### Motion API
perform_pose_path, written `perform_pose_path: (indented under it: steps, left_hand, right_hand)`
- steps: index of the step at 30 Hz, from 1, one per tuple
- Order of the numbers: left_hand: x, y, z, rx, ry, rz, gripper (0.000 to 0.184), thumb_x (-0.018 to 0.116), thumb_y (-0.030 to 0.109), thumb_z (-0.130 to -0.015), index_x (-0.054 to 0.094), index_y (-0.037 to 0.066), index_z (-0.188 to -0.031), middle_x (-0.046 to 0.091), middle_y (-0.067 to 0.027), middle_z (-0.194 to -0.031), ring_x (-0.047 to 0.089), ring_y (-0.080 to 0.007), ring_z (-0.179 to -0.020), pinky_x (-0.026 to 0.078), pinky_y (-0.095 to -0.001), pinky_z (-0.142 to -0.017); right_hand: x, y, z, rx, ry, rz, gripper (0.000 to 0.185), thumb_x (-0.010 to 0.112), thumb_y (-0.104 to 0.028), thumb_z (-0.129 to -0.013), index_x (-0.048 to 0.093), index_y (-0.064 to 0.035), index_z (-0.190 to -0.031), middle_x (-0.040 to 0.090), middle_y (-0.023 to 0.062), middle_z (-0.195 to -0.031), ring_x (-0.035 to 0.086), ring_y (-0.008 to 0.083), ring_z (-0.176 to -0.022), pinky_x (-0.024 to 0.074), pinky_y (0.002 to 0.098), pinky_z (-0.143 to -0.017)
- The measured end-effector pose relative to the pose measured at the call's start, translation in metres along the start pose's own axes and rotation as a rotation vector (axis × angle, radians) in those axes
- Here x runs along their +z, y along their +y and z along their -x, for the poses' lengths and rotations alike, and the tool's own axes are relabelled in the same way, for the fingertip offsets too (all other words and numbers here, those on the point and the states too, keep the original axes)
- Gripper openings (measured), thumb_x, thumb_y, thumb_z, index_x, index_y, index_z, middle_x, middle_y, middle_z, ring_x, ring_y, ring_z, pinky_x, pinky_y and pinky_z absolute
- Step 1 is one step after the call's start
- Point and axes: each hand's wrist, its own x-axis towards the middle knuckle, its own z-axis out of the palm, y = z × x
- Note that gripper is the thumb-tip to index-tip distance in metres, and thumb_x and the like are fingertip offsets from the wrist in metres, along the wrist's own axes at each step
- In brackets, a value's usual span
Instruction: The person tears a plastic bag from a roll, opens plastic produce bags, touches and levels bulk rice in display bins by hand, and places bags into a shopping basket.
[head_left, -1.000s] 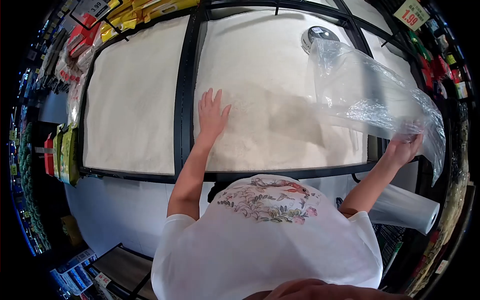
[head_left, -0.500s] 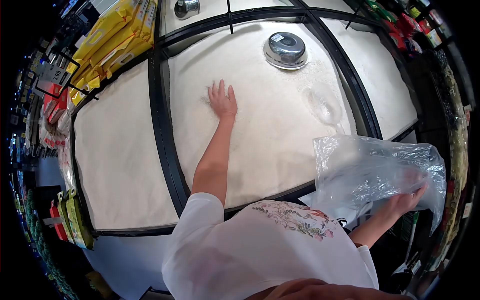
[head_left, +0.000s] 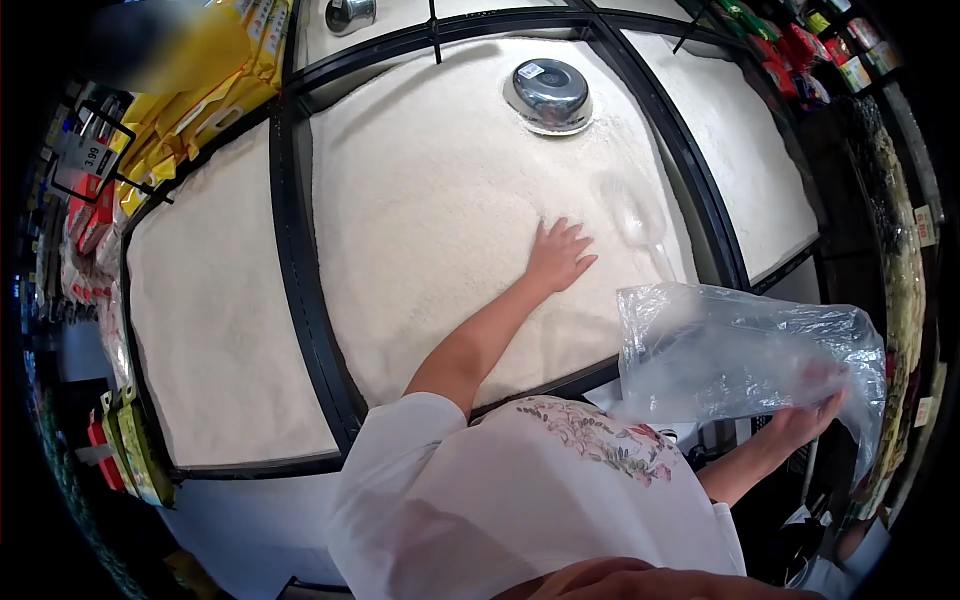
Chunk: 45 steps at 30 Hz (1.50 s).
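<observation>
My left hand (head_left: 560, 258) lies palm down on the white grain, which looks like rice (head_left: 430, 220), in the middle bin. Its fingers are spread and hold nothing. A clear plastic scoop (head_left: 635, 215) rests on the grain just right of that hand, its handle pointing toward me. Behind it sits a shiny metal bowl (head_left: 550, 92), upside down with a small label on its base. At the lower right, my right hand (head_left: 808, 415) grips a clear plastic bag (head_left: 730, 350). The bag hangs over the bin's front right corner, and part of that hand's fingers shows blurred through the film.
Black frame bars (head_left: 300, 260) divide the bins. More white grain fills the left bin (head_left: 225, 310) and the right bin (head_left: 715, 140). Yellow packages (head_left: 215, 100) are stacked at the upper left beside a price sign (head_left: 88, 158). Another metal container (head_left: 350, 14) stands in a far bin.
My left hand has moved right and nearer to me across the grain, toward the scoop. The right hand still holds the bag in about the same place. The view has shifted slightly.
</observation>
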Motion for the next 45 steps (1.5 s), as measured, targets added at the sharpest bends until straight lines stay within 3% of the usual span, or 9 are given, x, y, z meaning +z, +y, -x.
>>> perform_pose_path:
  steps: [8, 13, 20, 22, 27, 29, 33, 36, 45]
  left_hand:
    - [-0.035, -0.024, 0.065, 0.18, -0.054, -0.181, 0.047, 0.046, 0.043, -0.081, 0.046, 0.014, -0.118, 0.036, -0.0106, -0.127, 0.024, -0.0299, -0.123, 0.015, -0.0481, -0.101]
    - [-0.08, -0.032, 0.051, -0.151, -0.427, 0.024, 0.049, 0.045, 0.039, -0.083, 0.041, 0.011, -0.123, 0.033, -0.0107, -0.131, 0.026, -0.028, -0.122, 0.023, -0.0347, -0.101]
    - [-0.168, -0.031, 0.059, -0.483, 0.105, 0.371, 0.05, 0.055, 0.03, -0.079, 0.041, 0.006, -0.121, 0.039, -0.0127, -0.126, 0.039, -0.0267, -0.114, 0.034, -0.0342, -0.093]
    - [-0.167, -0.055, 0.082, -0.315, -0.048, -0.294, 0.05, 0.056, 0.029, -0.078, 0.042, 0.006, -0.12, 0.042, -0.0128, -0.122, 0.047, -0.0248, -0.105, 0.04, -0.0329, -0.086]
    - [-0.2, -0.057, 0.11, -0.524, -0.229, 0.203, 0.049, 0.057, 0.028, -0.077, 0.044, 0.007, -0.119, 0.043, -0.0131, -0.122, 0.047, -0.0266, -0.104, 0.039, -0.0338, -0.087]
    - [-0.202, -0.058, 0.119, -0.54, -0.15, 0.259, 0.048, 0.057, 0.028, -0.077, 0.044, 0.007, -0.118, 0.043, -0.0134, -0.122, 0.046, -0.0276, -0.106, 0.038, -0.0342, -0.088]
    - [-0.207, -0.034, 0.128, -0.212, -0.004, 0.043, 0.044, 0.057, 0.024, -0.078, 0.045, 0.007, -0.117, 0.043, -0.0138, -0.121, 0.041, -0.028, -0.111, 0.034, -0.0349, -0.092]
    - [-0.234, 0.001, 0.133, -0.054, 0.107, 0.062, 0.05, 0.061, 0.024, -0.075, 0.043, 0.007, -0.119, 0.041, -0.0137, -0.123, 0.037, -0.0278, -0.115, 0.032, -0.0351, -0.094]
    - [-0.238, 0.111, 0.151, 0.667, 0.376, 0.498, 0.06, 0.064, 0.026, -0.072, 0.038, 0.007, -0.123, 0.032, -0.0167, -0.129, 0.031, -0.0318, -0.119, 0.027, -0.0408, -0.097]
  right_hand:
    - [0.01, 0.013, -0.006, 0.053, 0.06, -0.015, 0.033, 0.033, -0.025, -0.09, 0.048, -0.0027, -0.109, 0.054, 0.0084, -0.097, 0.054, 0.0176, -0.087, 0.0449, 0.0307, -0.076]
    - [0.017, 0.035, -0.015, 0.111, 0.098, -0.096, 0.031, 0.033, -0.016, -0.089, 0.041, 0.0004, -0.115, 0.049, 0.0114, -0.106, 0.053, 0.0203, -0.089, 0.0446, 0.0326, -0.078]
    - [0.056, 0.07, -0.016, 0.256, 0.16, -0.213, 0.029, 0.032, -0.013, -0.089, 0.042, -0.0006, -0.112, 0.048, 0.0098, -0.107, 0.049, 0.0191, -0.097, 0.0418, 0.0313, -0.082]
    - [0.053, 0.079, -0.017, 0.191, 0.1, -0.224, 0.028, 0.032, -0.013, -0.089, 0.043, -0.0003, -0.111, 0.049, 0.0096, -0.106, 0.049, 0.0187, -0.096, 0.0416, 0.0306, -0.082]
    - [0.072, 0.049, 0.004, 0.042, 0.028, -0.225, 0.028, 0.033, -0.013, -0.088, 0.046, 0.0013, -0.109, 0.052, 0.0101, -0.103, 0.051, 0.0176, -0.092, 0.0416, 0.0288, -0.079]
    - [0.068, 0.06, 0.014, -0.33, -0.17, 0.64, 0.027, 0.035, -0.014, -0.088, 0.047, 0.0023, -0.107, 0.054, 0.0113, -0.1, 0.053, 0.018, -0.089, 0.0431, 0.029, -0.075]
    - [0.116, 0.065, 0.064, -0.312, -0.319, 0.7, 0.028, 0.04, -0.013, -0.086, 0.047, 0.0041, -0.107, 0.054, 0.0128, -0.098, 0.054, 0.0189, -0.087, 0.0447, 0.029, -0.073]
    - [0.146, 0.014, 0.095, 0.358, -0.172, -0.682, 0.031, 0.046, -0.014, -0.083, 0.047, -0.0005, -0.111, 0.054, 0.0114, -0.1, 0.054, 0.0177, -0.087, 0.0463, 0.0286, -0.073]
    - [0.169, -0.023, 0.191, -0.586, -0.598, 0.462, 0.039, 0.065, -0.016, -0.065, 0.053, -0.0095, -0.101, 0.052, 0.0136, -0.102, 0.052, 0.0283, -0.088, 0.0404, 0.0345, -0.079]
